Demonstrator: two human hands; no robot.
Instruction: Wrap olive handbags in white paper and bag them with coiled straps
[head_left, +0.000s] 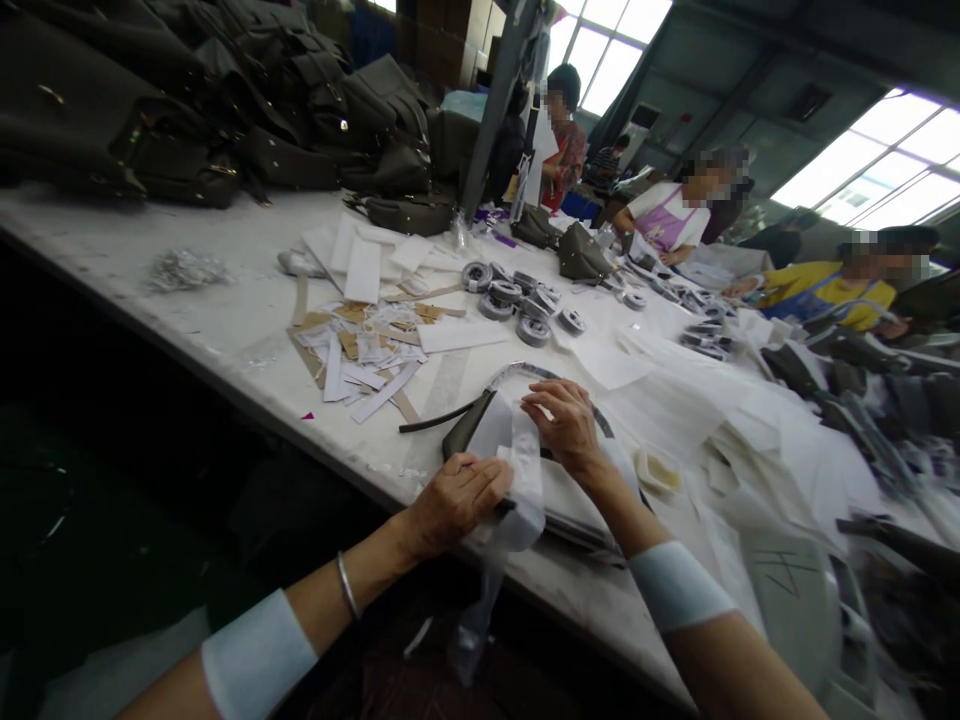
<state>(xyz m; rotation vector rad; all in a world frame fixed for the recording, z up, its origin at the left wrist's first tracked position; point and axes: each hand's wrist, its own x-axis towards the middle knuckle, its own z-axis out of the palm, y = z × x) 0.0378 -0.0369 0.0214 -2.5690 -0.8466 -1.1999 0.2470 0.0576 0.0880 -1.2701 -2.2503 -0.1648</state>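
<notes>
A dark olive handbag (466, 428) lies near the front edge of the worktable, partly covered by a white wrapping sheet (528, 490). My left hand (461, 498) is closed on the sheet's near left part, against the bag. Over the far side, my right hand (564, 425) has its thumb and fingers curled together at the sheet's upper edge. The bag's strap (442, 415) sticks out to the left, and a wrapped handle (517, 370) arches behind my right hand. Clear plastic film (472, 625) hangs below the table edge. My fingertips are partly hidden.
Dark bags (300, 120) are piled at the back left. Paper strips and tags (375, 340) lie beyond the handbag, with several wrapped strap rolls (517, 295) behind. White sheets (750, 450) spread to the right. A metal post (499, 110) rises from the table; co-workers (675, 215) are farther back.
</notes>
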